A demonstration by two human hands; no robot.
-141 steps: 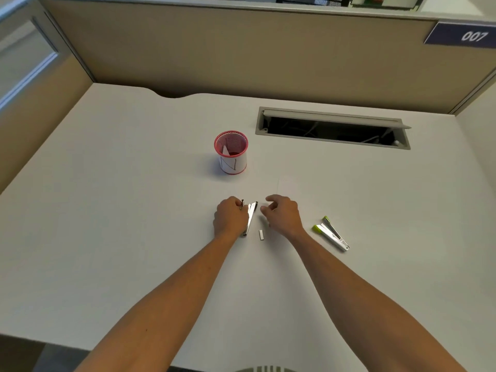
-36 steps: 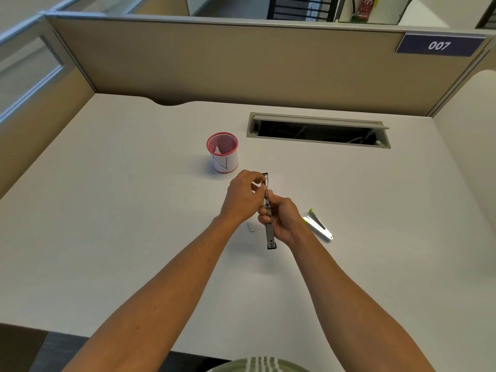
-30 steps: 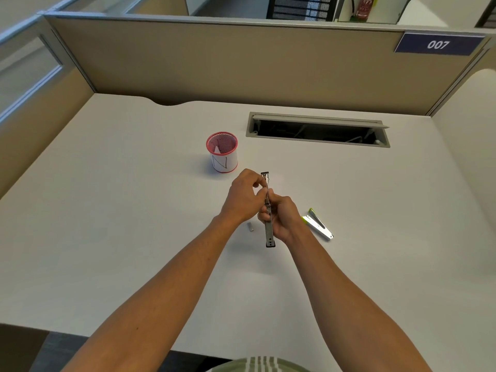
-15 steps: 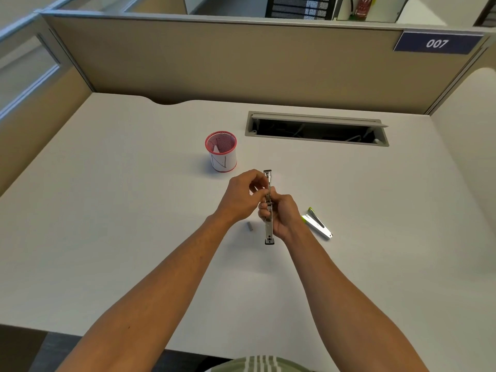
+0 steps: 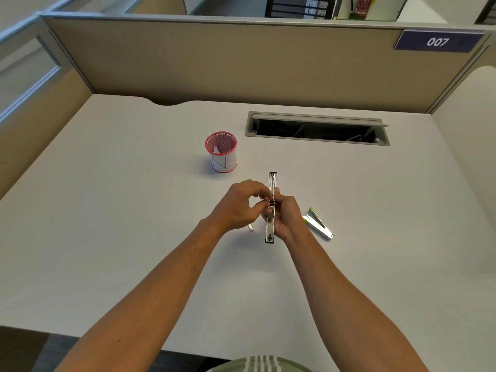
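My right hand [image 5: 287,216] grips a long silver metal stapler magazine [image 5: 270,229], held lengthwise above the white desk [image 5: 107,237]. My left hand [image 5: 237,205] pinches a small dark part at the middle of that magazine with thumb and fingertips. The rest of the stapler, a silver and lime-green body [image 5: 318,224], lies on the desk just right of my right hand. A small strip of staples [image 5: 250,227] lies on the desk under my left wrist.
A red mesh cup [image 5: 221,151] with a white paper label stands behind my hands to the left. An open cable tray slot [image 5: 316,128] is set into the desk at the back. Beige partition walls [image 5: 241,63] enclose the desk.
Since 4.7 s ago the magazine has been lifted off the desk into my right hand. In the last second my left fingertips slid down the magazine towards its middle.
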